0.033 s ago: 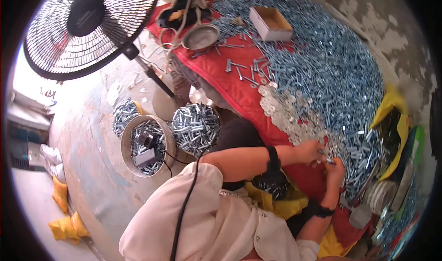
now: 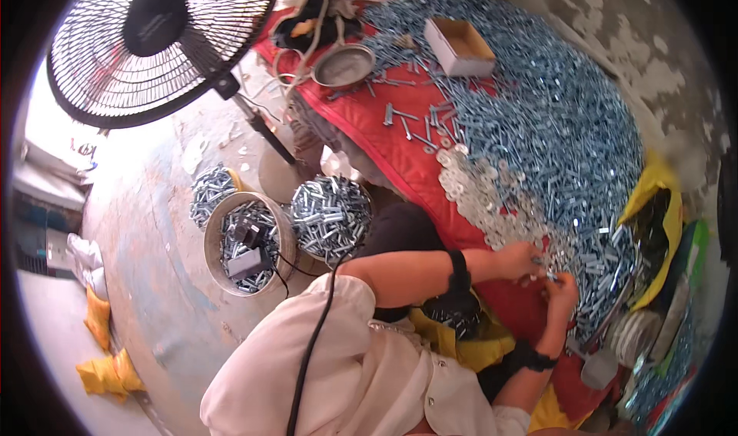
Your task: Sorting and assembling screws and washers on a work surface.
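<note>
My left hand [image 2: 520, 261] and my right hand [image 2: 562, 291] meet over the near edge of the pile, fingertips almost touching. Each has its fingers pinched together on a small shiny metal fastener; its exact form is too small to tell. Beneath and beyond them spreads a big heap of bluish metal bolts [image 2: 553, 121]. Pale round washers [image 2: 480, 194] lie along the heap's left side, reaching close to my left fingers. Both rest on a red quilted cloth [image 2: 384, 140].
A black standing fan [image 2: 157, 21] rises at far left. Near my left elbow stand a round tub [image 2: 211, 255] holding fasteners and a charger, and a heaped container of metal sleeves [image 2: 330, 217]. An open carton [image 2: 461, 63] and metal bowl [image 2: 344, 67] sit farther off. A black cable [image 2: 311, 344] crosses my sleeve.
The whole view has shifted slightly, with the far objects sitting a little lower and further right. My hands stay close together, their fingers still pinched.
</note>
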Tool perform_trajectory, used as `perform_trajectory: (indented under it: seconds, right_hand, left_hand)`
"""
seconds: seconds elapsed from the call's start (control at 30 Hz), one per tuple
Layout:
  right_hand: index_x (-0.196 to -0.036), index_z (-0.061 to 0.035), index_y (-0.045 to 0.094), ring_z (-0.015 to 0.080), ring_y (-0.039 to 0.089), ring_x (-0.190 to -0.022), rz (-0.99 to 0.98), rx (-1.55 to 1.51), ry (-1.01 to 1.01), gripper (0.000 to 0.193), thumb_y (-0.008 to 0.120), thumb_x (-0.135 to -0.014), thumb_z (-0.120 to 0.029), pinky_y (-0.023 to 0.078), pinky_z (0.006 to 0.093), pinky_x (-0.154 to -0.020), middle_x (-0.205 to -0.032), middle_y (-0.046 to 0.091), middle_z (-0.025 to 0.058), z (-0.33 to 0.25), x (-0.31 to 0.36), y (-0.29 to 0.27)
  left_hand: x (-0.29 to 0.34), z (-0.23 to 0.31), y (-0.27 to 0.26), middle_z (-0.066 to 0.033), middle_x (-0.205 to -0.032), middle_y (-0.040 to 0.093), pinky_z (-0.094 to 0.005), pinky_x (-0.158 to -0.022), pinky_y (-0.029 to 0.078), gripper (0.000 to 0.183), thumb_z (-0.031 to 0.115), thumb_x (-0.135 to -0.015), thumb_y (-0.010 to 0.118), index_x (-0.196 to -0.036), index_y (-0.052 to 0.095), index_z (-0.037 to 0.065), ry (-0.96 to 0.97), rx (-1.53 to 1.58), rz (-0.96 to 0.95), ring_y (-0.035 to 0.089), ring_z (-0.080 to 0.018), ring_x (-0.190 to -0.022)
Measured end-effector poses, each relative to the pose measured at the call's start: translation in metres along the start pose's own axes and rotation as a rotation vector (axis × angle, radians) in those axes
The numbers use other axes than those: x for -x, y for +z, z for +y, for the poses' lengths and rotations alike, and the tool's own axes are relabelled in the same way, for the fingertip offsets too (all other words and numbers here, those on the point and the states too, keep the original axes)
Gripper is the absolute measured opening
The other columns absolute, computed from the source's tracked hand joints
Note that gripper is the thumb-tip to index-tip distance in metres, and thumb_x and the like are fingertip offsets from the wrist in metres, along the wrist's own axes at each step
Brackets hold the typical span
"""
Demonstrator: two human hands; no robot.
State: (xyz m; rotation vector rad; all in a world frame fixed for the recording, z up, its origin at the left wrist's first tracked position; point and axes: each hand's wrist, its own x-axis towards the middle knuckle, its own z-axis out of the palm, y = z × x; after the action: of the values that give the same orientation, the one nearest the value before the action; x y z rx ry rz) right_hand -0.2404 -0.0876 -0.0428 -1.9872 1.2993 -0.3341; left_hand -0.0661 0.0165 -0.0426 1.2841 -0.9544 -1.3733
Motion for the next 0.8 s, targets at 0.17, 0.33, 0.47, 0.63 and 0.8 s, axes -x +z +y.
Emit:
perform_trajectory:
  seconds: [0.17, 0.33, 0.47, 0.63, 0.8]
  right_hand:
    - [-0.097, -0.0018, 0.052, 0.0128, 0.055, -0.057, 0.112, -0.488, 0.111, 0.023, 0.055, -0.075, -0.003, 0.046, 0.0234, -0.048, -0.073, 0.055, 0.0053, 0.007, 0.008, -0.003]
    - [-0.103, -0.001, 0.049, 0.0129, 0.054, -0.064, 0.114, -0.66, 0.17, 0.028, 0.053, -0.075, -0.002, 0.046, 0.0238, -0.056, -0.081, 0.053, 0.0045, -0.002, 0.015, 0.014]
    - [-0.107, -0.0001, 0.048, 0.0117, 0.052, -0.077, 0.256, -0.827, 0.071, 0.029, 0.053, -0.078, -0.001, 0.045, 0.023, -0.064, -0.095, 0.05, 0.0062, 0.003, 0.018, 0.021]
    - [-0.111, -0.002, 0.047, 0.013, 0.054, -0.078, 0.259, -1.13, 0.034, 0.032, 0.055, -0.08, -0.003, 0.046, 0.0229, -0.067, -0.091, 0.054, 0.0061, 0.018, 0.009, 0.023]
    - [-0.111, -0.0029, 0.048, 0.0123, 0.054, -0.078, 0.21, -1.119, -0.003, 0.031, 0.055, -0.081, -0.004, 0.046, 0.0225, -0.068, -0.088, 0.055, 0.0042, 0.029, 0.003, 0.016]
  left_hand:
    - [-0.005, 0.0, 0.0, -0.0061, -0.057, 0.06, -0.0275, -0.04, 0.041, 0.017, 0.02, -0.082, 0.06, -0.089, 0.061, 0.003, 0.05, 0.036, -0.003, 0.054, -0.0137, -0.042]
    - [0.0, 0.002, -0.004, -0.0074, -0.058, 0.06, -0.0284, -0.04, 0.042, 0.016, 0.017, -0.081, 0.06, -0.086, 0.061, 0.002, 0.089, 0.048, 0.012, 0.055, -0.0149, -0.042]
    - [-0.002, -0.001, -0.008, -0.0085, -0.059, 0.061, -0.0289, -0.039, 0.043, 0.015, 0.014, -0.081, 0.059, -0.084, 0.061, 0.0, 0.14, 0.07, 0.05, 0.056, -0.0164, -0.043]
    - [-0.007, -0.008, -0.01, -0.0095, -0.062, 0.061, -0.0297, -0.04, 0.046, 0.015, 0.013, -0.082, 0.057, -0.087, 0.06, -0.001, 0.159, 0.094, 0.049, 0.058, -0.0174, -0.046]
    - [0.0, 0.0, -0.013, -0.0108, -0.062, 0.062, -0.0302, -0.041, 0.048, 0.015, 0.012, -0.082, 0.058, -0.086, 0.059, -0.002, 0.154, 0.097, 0.046, 0.059, -0.018, -0.047]
